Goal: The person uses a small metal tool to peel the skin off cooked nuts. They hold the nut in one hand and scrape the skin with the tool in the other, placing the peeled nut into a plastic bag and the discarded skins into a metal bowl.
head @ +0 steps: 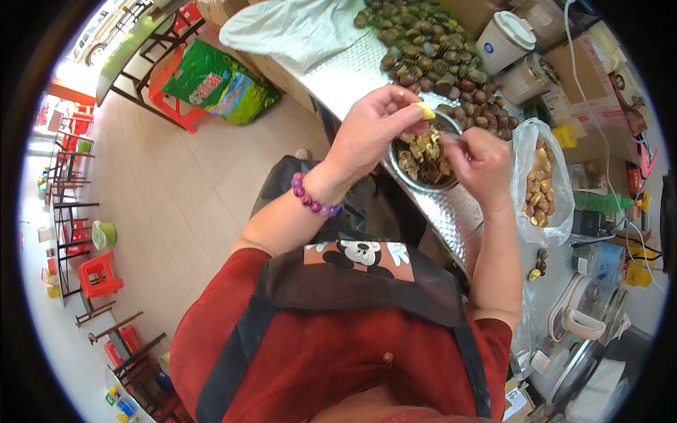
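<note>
My left hand [378, 121] holds a yellow peeled chestnut [424, 110] between thumb and fingers, above the near left side of a metal bowl [423, 186]. The bowl holds brown and yellowish shells and skins [423, 156]. My right hand [478, 164] grips a small metal tool [450, 136], seemingly a knife, over the bowl's right side; most of it is hidden by the fingers. Behind the bowl lie loose brown chestnuts [478, 108] beside a green net [423, 42] full of chestnuts. Right of my right hand, an open clear plastic bag [561, 211] contains shelled chestnuts [539, 193].
A white cloth [296, 31] lies on the metal-covered table [344, 69]. A white lidded tub [505, 42], jars [529, 76] and cables stand along the right. A few chestnuts [538, 267] lie near the bag. Left on the floor are a green sack [222, 82] and red stools [100, 276].
</note>
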Demonstrator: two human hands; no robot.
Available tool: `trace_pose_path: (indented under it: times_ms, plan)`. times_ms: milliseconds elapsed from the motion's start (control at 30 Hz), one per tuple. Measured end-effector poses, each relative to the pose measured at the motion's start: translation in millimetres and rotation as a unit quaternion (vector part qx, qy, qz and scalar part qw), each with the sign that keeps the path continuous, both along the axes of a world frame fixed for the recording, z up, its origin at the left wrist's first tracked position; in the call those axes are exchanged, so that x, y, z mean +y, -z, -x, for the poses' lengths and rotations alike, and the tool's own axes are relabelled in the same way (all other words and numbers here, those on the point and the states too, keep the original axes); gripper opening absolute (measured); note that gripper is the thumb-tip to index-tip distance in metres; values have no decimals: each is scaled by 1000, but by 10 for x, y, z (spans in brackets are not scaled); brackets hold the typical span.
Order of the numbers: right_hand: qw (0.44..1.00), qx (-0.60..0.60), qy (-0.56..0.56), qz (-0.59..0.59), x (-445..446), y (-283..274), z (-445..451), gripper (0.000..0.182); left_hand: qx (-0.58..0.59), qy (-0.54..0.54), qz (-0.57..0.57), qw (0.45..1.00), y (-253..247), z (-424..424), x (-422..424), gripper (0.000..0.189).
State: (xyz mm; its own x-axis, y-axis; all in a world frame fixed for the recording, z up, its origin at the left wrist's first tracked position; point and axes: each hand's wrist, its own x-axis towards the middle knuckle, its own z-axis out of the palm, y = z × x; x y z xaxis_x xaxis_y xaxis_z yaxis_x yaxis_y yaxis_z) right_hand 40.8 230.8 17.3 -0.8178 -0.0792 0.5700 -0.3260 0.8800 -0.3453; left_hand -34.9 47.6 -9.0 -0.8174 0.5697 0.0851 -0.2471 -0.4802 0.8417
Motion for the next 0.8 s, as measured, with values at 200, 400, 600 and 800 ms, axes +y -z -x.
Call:
trace_pose_path:
  times_ms: [200,400,600,800]
  plan:
    - [991,-67,-8,119,-184,49,-52,38,214,11,210,954,-26,-66,-69,22]
    - [992,-7,-34,119,-149,257,-12,36,325,-29,244,913,-67,-35,-85,31]
    - [994,-52,-34,95,-147,131,-23,29,335,-203,227,892,212,58,-497,14]
    - [975,-110,-48,186,-123,128,-35,25,226,-99,352,903,1333,-176,-1096,9]
